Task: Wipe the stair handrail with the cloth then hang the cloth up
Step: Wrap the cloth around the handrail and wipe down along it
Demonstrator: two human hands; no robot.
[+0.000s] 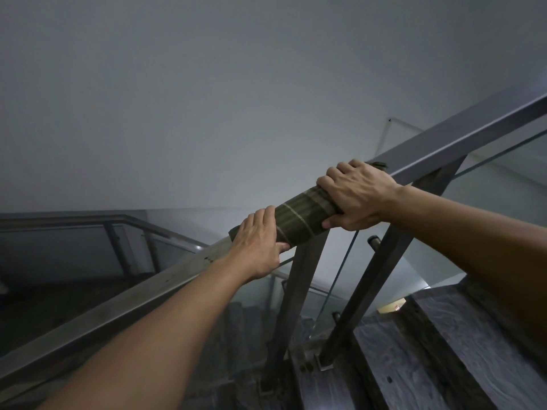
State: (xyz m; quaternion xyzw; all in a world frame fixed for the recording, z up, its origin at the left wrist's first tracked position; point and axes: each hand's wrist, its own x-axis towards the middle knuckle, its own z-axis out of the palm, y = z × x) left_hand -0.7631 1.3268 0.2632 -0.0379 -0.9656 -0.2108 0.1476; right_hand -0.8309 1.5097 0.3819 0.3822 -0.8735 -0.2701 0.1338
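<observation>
The cloth [302, 218], olive green with pale stripes, is wrapped around the stair handrail [142, 291] and held there between both hands. The left hand [257, 247] is closed over the cloth's lower end, fingers laid across the top of the rail and thumb pressed below. The right hand [358, 196] is clamped around the upper end, a frayed corner showing past its knuckles. The rail's long axis is seen to climb from lower left to upper right, and the cloth lies along it. The coming stroke is judged to run along that axis; the right hand is nearer the bare rail above, the left nearer the stretch below. No hanging place for the cloth can be seen.
</observation>
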